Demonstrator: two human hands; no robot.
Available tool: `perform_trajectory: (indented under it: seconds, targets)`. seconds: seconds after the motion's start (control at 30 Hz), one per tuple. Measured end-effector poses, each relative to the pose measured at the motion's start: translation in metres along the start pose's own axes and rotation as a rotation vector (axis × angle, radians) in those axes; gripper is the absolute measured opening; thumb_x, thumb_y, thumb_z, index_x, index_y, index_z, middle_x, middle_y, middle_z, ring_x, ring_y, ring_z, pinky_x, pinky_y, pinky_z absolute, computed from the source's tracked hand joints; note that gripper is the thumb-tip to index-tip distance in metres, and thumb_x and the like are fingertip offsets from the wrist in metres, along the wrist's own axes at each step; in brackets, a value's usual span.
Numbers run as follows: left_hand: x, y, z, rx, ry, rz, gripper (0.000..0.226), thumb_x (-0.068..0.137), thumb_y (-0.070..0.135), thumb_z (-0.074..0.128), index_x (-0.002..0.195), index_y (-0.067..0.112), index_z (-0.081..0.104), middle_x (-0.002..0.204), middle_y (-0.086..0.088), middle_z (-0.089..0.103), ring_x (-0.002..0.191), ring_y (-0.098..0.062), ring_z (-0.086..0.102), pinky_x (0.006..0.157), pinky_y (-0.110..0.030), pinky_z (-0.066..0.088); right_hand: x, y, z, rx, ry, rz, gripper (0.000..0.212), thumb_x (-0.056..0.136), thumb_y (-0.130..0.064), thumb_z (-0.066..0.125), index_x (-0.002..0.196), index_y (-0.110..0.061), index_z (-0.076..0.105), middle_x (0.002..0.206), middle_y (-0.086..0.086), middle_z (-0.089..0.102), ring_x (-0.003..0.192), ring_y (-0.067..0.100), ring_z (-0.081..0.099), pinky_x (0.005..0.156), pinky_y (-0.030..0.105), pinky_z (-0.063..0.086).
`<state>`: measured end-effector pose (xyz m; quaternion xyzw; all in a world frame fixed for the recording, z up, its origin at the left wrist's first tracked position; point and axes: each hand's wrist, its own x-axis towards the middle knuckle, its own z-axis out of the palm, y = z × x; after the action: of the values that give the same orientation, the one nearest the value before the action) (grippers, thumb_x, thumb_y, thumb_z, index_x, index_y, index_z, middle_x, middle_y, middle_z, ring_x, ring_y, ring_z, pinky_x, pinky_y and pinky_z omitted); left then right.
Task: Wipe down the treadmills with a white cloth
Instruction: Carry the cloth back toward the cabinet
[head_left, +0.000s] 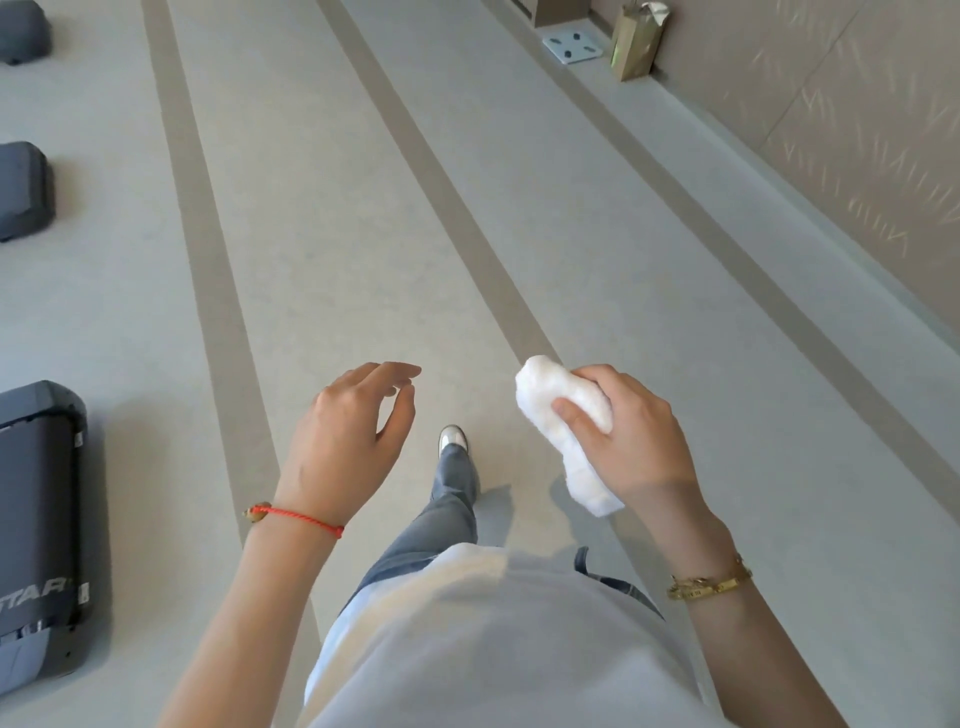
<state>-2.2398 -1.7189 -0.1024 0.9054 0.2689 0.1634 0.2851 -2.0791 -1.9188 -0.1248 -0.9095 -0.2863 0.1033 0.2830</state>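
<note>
pale grey floor (322, 218) with darker tan stripes running away from the viewer, seen from above. beige wall (831, 130) along the right, with a brown paper bag (636, 44) standing on the ledge at its foot, just beside a small pale square plate (573, 47). at the left edge, ends of three dark grey treadmills in a row: nearest treadmill (39, 530) with partial white lettering, two farther ones (23, 189) only partly in frame. white shirt (498, 644) low in the middle, grey jeans and one pale shoe (453, 439) stepping forward below it. left hand (345, 441) out in front, empty, fingers loosely curled and spread, touching nothing, red cord bracelet (301, 518) at the wrist. right hand (631, 434) closed around a bunched white cloth (563, 410), thumb pressed across its middle, fingers wrapped behind; cloth sticking out above the thumb and hanging below the palm, held in the air well apart from the treadmills. gold bracelet (709, 584) on the right wrist.
</note>
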Motion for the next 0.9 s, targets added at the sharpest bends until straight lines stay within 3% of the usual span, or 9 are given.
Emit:
perform_trajectory:
  seconds: [0.3, 0.43, 0.57, 0.7, 0.8, 0.9]
  targets:
    - [0.221, -0.04, -0.015, -0.018, 0.017, 0.019, 0.02, 0.097, 0.015, 0.056, 0.112, 0.015, 0.069, 0.099, 0.003, 0.07, 0.062, 0.017, 0.05, 0.067, -0.024, 0.037, 0.223, -0.049, 0.002, -0.004, 0.095, -0.043, 0.026, 0.09, -0.047, 0.056, 0.108, -0.029, 0.06, 0.095, -0.01, 0.062, 0.087, 0.015, 0.056, 0.069, 0.033, 0.048]
    - [0.303, -0.054, -0.018, -0.007, -0.001, 0.032, 0.021, 0.097, 0.015, 0.056, 0.113, 0.015, 0.069, 0.1, 0.003, 0.07, 0.055, 0.01, 0.047, 0.068, -0.024, 0.038, 0.304, -0.061, 0.001, -0.021, 0.064, -0.03, 0.028, 0.092, -0.048, 0.053, 0.111, -0.028, 0.058, 0.097, -0.008, 0.063, 0.088, 0.016, 0.057, 0.068, 0.033, 0.047]
    - [0.37, -0.068, -0.016, -0.015, -0.038, 0.03, 0.021, 0.097, 0.015, 0.055, 0.114, 0.014, 0.069, 0.101, 0.002, 0.069, 0.068, -0.002, 0.057, 0.07, -0.029, 0.044, 0.368, -0.067, 0.005, -0.01, 0.065, -0.009, 0.026, 0.092, -0.048, 0.054, 0.109, -0.028, 0.058, 0.095, -0.009, 0.063, 0.087, 0.015, 0.057, 0.068, 0.032, 0.047]
    - [0.446, -0.087, -0.007, -0.014, -0.036, 0.023, 0.021, 0.097, 0.013, 0.056, 0.113, 0.013, 0.069, 0.1, 0.0, 0.07, 0.061, 0.001, 0.049, 0.07, -0.03, 0.046, 0.446, -0.073, 0.014, 0.0, 0.055, -0.003, 0.026, 0.092, -0.047, 0.055, 0.109, -0.027, 0.059, 0.095, -0.008, 0.063, 0.086, 0.015, 0.058, 0.069, 0.034, 0.049]
    - [0.507, -0.103, 0.003, -0.021, -0.035, 0.0, 0.021, 0.097, 0.012, 0.055, 0.113, 0.011, 0.069, 0.1, -0.002, 0.07, 0.072, -0.012, 0.058, 0.076, -0.035, 0.051, 0.513, -0.077, 0.024, 0.007, 0.037, -0.015, 0.026, 0.092, -0.046, 0.055, 0.109, -0.026, 0.06, 0.095, -0.007, 0.064, 0.087, 0.015, 0.058, 0.072, 0.036, 0.05]
    - [0.574, -0.115, 0.009, -0.016, -0.019, -0.019, 0.021, 0.097, 0.011, 0.055, 0.113, 0.011, 0.069, 0.1, -0.002, 0.071, 0.064, -0.004, 0.051, 0.073, -0.033, 0.049, 0.584, -0.082, 0.031, 0.0, 0.019, -0.032, 0.025, 0.092, -0.045, 0.056, 0.108, -0.026, 0.06, 0.095, -0.006, 0.064, 0.087, 0.016, 0.058, 0.072, 0.037, 0.05]
